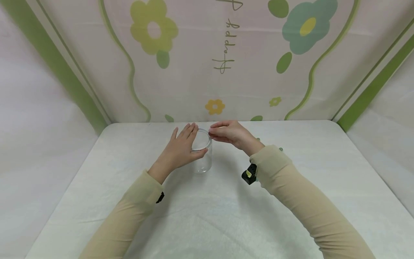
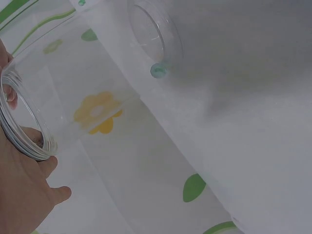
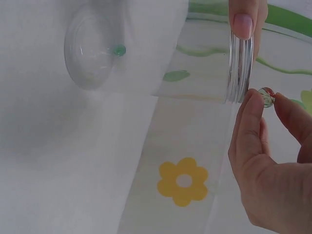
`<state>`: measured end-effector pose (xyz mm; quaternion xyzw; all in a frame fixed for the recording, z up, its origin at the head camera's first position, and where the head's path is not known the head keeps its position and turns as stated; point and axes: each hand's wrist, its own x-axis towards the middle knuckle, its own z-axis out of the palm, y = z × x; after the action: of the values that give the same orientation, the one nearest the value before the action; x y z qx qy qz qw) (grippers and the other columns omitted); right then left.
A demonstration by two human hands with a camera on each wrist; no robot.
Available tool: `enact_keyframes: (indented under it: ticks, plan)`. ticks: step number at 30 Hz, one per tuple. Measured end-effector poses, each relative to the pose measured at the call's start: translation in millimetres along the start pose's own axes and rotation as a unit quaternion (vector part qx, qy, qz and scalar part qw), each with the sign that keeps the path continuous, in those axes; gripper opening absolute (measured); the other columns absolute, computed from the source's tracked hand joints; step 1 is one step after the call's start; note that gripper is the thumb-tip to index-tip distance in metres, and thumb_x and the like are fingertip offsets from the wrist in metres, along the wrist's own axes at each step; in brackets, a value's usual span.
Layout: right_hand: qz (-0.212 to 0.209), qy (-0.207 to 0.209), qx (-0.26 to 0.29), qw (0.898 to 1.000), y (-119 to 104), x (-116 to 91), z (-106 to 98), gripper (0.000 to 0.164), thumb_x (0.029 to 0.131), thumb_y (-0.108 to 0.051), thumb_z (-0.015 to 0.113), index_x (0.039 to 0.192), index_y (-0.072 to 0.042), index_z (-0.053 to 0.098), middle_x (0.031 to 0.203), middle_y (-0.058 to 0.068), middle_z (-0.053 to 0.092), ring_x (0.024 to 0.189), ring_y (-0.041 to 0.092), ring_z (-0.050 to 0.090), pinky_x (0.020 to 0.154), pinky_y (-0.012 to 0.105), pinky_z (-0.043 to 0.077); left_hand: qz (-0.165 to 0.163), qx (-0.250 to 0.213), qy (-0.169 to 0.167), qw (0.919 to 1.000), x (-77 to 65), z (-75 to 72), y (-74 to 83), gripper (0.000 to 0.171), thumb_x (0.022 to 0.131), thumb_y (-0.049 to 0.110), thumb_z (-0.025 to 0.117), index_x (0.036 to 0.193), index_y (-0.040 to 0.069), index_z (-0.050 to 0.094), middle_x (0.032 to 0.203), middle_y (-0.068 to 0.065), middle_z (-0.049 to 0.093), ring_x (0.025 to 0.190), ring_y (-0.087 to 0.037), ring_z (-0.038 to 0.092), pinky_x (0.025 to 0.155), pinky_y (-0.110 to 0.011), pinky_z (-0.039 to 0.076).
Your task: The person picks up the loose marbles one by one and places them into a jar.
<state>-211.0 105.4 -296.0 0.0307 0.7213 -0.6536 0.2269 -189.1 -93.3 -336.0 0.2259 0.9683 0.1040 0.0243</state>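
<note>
A clear, ridged-mouth jar [image 1: 205, 160] stands upright on the white-covered table. My left hand [image 1: 182, 148] holds its rim, thumb on the near side and fingers across the far side. Close beside the mouth, my right hand [image 1: 233, 135] pinches a small clear glass marble [image 3: 266, 97] with reddish colour inside, between thumb and fingertips. The marble shows in the right wrist view, level with the rim, outside the opening. A green marble [image 3: 119, 50] appears by the jar's base, seen through the clear wall.
Small green marbles [image 1: 280, 149] lie on the table to the right, partly hidden behind the right forearm. A patterned cloth wall [image 1: 194, 82] with flowers rises directly behind the table's back edge. White cloth sides [image 1: 42, 108] flank the table.
</note>
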Motion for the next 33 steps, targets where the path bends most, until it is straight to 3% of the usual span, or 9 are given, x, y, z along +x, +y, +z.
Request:
enact_keyframes:
  ticks: [2,9,15,33]
  plan:
    - [-0.001,0.0,-0.003,1.0,0,0,0,0.037,0.092,-0.009,0.061,0.126,0.005,0.055,0.082,-0.005,0.064,0.075,0.003,0.065,0.082,0.022,0.056,0.001,0.001,0.003,1.0,0.3,0.6,-0.3,0.086,0.092,0.061,0.042,0.153,0.006,0.017,0.162,-0.009,0.015,0.151,-0.023,0.01,0.121,-0.055,0.006]
    - [0.001,-0.001,-0.002,1.0,-1,0,0,0.039,0.093,-0.01,0.06,0.128,0.005,0.053,0.084,-0.003,0.063,0.074,0.003,0.065,0.075,0.018,0.056,-0.001,0.005,0.002,1.0,1.6,1.5,-1.1,0.087,0.092,0.061,0.042,0.153,0.005,0.017,0.161,-0.009,0.016,0.151,-0.024,0.011,0.121,-0.055,0.007]
    - [-0.005,-0.008,0.002,1.0,1,-2,-12,0.044,0.094,-0.008,0.058,0.134,0.006,0.048,0.088,-0.004,0.062,0.077,0.004,0.065,0.076,0.017,0.056,-0.002,0.004,-0.002,1.0,2.1,1.2,-0.8,0.087,0.092,0.061,0.042,0.153,0.006,0.017,0.162,-0.009,0.015,0.151,-0.023,0.01,0.121,-0.054,0.006]
    - [-0.001,0.037,0.038,0.999,9,-21,-98,0.047,0.096,-0.009,0.054,0.139,0.004,0.04,0.084,-0.01,0.066,0.08,0.0,0.067,0.079,0.014,0.054,0.007,-0.005,0.01,0.9999,-2.0,2.2,2.2,0.086,0.091,0.058,0.045,0.153,0.005,0.019,0.161,-0.01,0.018,0.151,-0.024,0.013,0.121,-0.054,0.008]
